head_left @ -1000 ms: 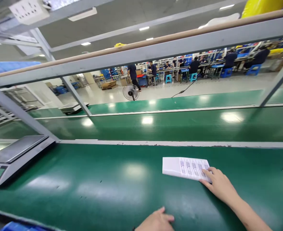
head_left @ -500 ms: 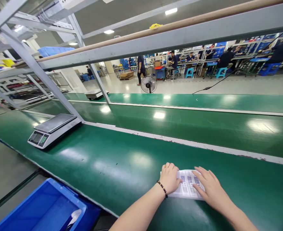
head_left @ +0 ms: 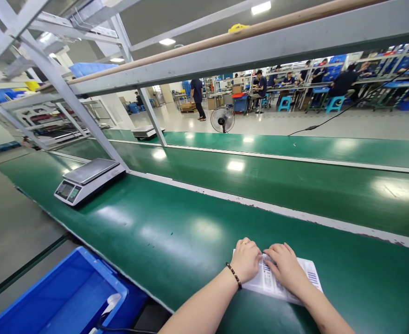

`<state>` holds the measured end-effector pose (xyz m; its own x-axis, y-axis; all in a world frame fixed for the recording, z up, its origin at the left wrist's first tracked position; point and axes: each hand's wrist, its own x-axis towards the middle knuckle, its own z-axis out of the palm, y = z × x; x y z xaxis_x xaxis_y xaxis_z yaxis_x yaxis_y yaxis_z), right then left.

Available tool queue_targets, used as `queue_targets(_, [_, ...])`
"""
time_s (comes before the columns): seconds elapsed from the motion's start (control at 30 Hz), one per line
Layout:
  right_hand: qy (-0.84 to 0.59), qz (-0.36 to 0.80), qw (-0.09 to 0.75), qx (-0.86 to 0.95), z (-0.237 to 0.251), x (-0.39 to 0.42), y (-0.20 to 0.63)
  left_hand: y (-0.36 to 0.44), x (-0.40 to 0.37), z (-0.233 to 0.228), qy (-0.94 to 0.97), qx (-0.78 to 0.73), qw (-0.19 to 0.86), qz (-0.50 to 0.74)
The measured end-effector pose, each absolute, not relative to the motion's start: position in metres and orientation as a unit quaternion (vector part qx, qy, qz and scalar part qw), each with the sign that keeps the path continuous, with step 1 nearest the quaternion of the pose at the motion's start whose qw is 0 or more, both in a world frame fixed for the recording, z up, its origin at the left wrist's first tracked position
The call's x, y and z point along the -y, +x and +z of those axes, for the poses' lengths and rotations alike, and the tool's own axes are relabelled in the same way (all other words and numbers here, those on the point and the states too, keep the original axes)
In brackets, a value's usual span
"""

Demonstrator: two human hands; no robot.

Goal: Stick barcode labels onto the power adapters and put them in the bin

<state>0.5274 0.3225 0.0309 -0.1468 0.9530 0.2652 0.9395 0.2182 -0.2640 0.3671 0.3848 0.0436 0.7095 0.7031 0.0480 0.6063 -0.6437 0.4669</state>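
Observation:
A white sheet of printed labels (head_left: 277, 288) lies flat on the green work surface (head_left: 190, 260) in front of me, with dark stripes and small print in blocks. My left hand (head_left: 246, 260) is closed over the sheet's left end, fingers curled and thumb pressed to it. A dark beaded bracelet (head_left: 234, 275) circles that wrist. My right hand (head_left: 285, 266) lies across the middle of the sheet, its fingers bent together and its fingertips close to the left hand's. The right hand covers part of the print, and its fingertips' exact grip is hard to see.
A weighing scale (head_left: 89, 178) stands to the left on the green surface, by a slanted metal post (head_left: 75, 109). A blue bin (head_left: 68, 297) sits below the near edge. Beyond are a second scale (head_left: 145, 131), a fan (head_left: 222, 119) and several people at benches.
My right hand has moved left along the sheet towards my left hand, and its spread fingers have drawn together. The sheet's right end now shows. The view has shifted slightly.

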Motion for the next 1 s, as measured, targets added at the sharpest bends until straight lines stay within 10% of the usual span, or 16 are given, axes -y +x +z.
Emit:
queue_targets(0.43, [-0.56,-0.08,0.255,0.784,0.054,-0.318,0.507,0.361,-0.394,0.04,0.911,-0.356,0.175,0.113])
queue_targets(0.7, [-0.562,0.268,0.415,0.663,0.113,-0.304,0.562,0.351,-0.409,0.04,0.912,-0.354,0.171,0.118])
queue_targets(0.83, [-0.618,0.328,0.585,0.41,0.072,-0.322,0.596,0.352,-0.404,0.037,0.923,-0.327,0.165,0.114])
queue_targets(1.0, [-0.667,0.38,0.592,0.246,0.028,-0.342,0.6,0.351,-0.391,0.037,0.93,-0.253,0.235,0.124])
